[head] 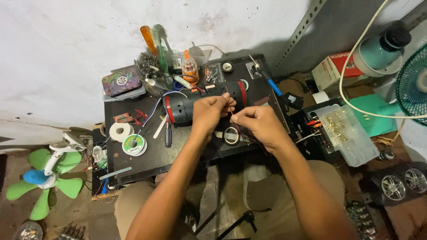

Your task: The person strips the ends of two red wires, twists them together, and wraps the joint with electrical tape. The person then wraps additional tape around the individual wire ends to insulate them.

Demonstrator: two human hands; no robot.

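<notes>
Fingertips of both the left hand (209, 112) and the right hand (259, 121) pinch a thin red wire (235, 122) just before the black cylindrical speaker (205, 104) on the black worktable (147, 158), its leads loose, so wiring looks unfinished.

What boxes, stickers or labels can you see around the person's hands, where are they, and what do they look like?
Cardboard box: upper right by the wall, rectangular, white with red panels.
Solder spool: left on the black table, round, with a green and white label.
Decorated tin: back left corner, flat, purple and green swirly lid.
Clear plastic organiser box: right of the table, see-through, holding small gold parts.
No screens in view.
</notes>
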